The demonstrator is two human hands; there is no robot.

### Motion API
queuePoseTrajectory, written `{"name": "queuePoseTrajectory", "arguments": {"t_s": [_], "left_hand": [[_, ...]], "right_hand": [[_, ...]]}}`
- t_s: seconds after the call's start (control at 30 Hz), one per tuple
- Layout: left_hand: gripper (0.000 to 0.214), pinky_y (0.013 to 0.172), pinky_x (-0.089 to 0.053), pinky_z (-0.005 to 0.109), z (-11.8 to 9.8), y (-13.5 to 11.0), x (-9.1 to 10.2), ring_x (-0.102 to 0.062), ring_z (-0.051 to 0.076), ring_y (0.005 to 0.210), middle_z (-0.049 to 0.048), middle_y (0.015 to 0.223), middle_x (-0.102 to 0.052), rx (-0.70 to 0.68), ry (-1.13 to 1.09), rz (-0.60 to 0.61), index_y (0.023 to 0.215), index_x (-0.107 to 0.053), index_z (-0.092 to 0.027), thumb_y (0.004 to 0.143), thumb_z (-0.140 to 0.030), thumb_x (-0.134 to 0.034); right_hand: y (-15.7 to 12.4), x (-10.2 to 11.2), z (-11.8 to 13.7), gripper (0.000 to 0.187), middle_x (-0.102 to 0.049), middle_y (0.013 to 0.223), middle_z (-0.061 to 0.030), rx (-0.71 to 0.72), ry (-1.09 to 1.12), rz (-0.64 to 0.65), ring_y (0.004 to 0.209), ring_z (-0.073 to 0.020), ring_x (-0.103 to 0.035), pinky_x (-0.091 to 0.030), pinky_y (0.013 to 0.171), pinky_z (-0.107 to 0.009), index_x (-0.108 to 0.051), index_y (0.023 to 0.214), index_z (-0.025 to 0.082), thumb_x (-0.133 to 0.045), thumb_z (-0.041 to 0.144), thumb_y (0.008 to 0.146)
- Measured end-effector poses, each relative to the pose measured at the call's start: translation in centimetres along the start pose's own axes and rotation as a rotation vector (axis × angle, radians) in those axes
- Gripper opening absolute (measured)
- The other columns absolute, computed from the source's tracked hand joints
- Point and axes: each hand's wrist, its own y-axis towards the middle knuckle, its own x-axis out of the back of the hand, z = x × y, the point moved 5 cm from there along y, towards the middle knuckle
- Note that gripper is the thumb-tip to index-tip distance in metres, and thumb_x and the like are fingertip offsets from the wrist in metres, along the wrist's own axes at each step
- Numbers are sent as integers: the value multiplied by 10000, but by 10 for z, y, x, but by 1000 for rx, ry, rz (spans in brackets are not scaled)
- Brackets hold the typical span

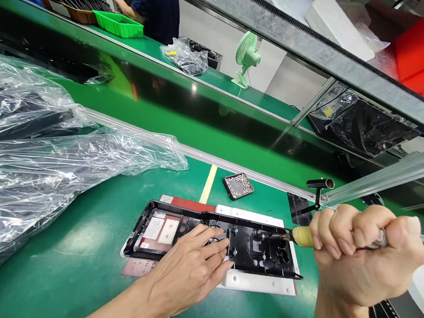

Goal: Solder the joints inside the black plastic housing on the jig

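The left hand (197, 260) lay flat, fingers slightly apart, on the black case (248, 240), seemingly steadying it over the white block (261, 281) on the green table (73, 242). The right hand (366, 249) was clamped around a yellow-handled tool (302, 237), probably for firm pressure; its tip was hard to make out against dark plastic

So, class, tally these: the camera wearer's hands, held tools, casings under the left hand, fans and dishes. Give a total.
Left hand, right hand: 2
Held tool: 1
Black casing: 1
Fan: 1
Dish: 1
Total: 6
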Motion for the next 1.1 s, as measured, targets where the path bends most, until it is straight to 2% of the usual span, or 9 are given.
{"name": "queuePoseTrajectory", "arguments": {"t_s": [0.23, 0.63, 0.93, 1.1], "left_hand": [[212, 975, -494, 437, 0, -1, -2, -634, 266, 1159, 43, 1140, -765, 9, -4, 12, 1072, -732, -138, 1031, -260, -563], [205, 987, -474, 420, 1, -3, -2, -631, 255, 1177, 24, 1174, -757, 11, -2, 12, 1103, -730, -145, 1029, -265, -581], [231, 1013, -440, 422, -2, 0, 4, -639, 247, 1193, -2, 1185, -759, 10, 18, -13, 1089, -740, -161, 1054, -270, -540], [270, 1053, -406, 407, -4, 2, 8, -643, 226, 1194, -30, 1173, -764, -11, 53, -9, 1097, -744, -174, 1073, -253, -487]], "right_hand": [[-1, -5, -7, 432, -368, 426, 57, -16, 4, -12, 313, -86, -319, -338, 317, -231, -434, 563, 198, -452, 333, 973], [-2, -3, -11, 447, -361, 427, 48, -6, 14, 5, 314, -94, -300, -337, 305, -244, -447, 567, 200, -348, 286, 994], [2, 9, -5, 422, -382, 414, 46, -42, 71, 11, 302, -99, -330, -347, 303, -250, -465, 538, 198, -420, 309, 942], [4, 14, -6, 420, -378, 423, 53, -54, 82, -55, 312, -92, -331, -352, 306, -241, -453, 553, 200, -436, 319, 955]]}}
